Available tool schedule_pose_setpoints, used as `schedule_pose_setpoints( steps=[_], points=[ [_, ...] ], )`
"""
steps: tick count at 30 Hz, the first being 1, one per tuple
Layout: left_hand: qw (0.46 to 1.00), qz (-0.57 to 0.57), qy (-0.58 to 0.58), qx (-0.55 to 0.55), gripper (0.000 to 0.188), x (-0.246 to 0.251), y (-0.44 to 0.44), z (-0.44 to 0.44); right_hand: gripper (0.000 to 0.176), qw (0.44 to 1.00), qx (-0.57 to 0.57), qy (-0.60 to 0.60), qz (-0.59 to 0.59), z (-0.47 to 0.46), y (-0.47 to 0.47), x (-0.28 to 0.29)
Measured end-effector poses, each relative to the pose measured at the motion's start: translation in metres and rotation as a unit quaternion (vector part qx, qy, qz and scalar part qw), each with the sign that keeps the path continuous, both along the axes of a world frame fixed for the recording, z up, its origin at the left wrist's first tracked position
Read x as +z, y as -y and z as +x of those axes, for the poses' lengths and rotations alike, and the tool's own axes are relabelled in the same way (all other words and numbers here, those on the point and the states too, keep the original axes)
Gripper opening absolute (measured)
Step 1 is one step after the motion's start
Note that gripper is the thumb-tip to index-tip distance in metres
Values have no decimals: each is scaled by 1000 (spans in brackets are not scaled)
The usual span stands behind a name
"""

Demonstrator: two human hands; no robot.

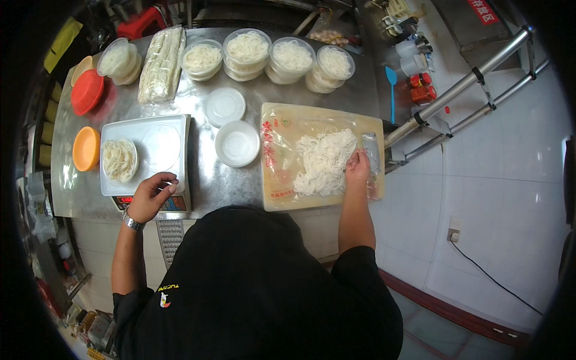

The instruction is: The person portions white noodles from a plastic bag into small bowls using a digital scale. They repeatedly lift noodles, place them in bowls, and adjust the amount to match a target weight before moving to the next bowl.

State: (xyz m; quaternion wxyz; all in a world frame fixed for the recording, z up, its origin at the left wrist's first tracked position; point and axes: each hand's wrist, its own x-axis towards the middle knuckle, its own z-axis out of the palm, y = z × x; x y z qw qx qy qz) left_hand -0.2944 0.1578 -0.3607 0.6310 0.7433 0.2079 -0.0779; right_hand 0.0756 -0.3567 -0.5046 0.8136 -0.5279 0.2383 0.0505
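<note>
My left hand hovers over the front edge of a digital scale, its fingers loosely bent and nothing visible in them. On the scale's pan a plastic bowl of white noodles sits at the left, beside a clear round lid or dish. My right hand is at the right edge of a loose heap of noodles. Its fingers are curled, and whether they grip any strands is hidden. The heap lies on a clear printed plastic bag spread over a cutting board.
Stacked bowls of noodles and a bagged noodle bundle line the steel table's back. Clear lids and an empty bowl stand mid-table. Orange and red bowls are at left. A metal rail rises at right.
</note>
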Motion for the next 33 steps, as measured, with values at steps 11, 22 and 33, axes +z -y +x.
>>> schedule_pose_setpoints(
  steps=[11,22,33],
  points=[
    [994,-77,-24,69,25,-2,5,-7,95,570,239,111,-778,-20,-40,-4],
    [984,-88,16,156,24,-8,-14,-43,63,636,117,132,-751,-7,17,-10],
    [856,36,131,498,23,-2,-80,-168,50,723,259,151,-622,6,9,-6]
  ],
)
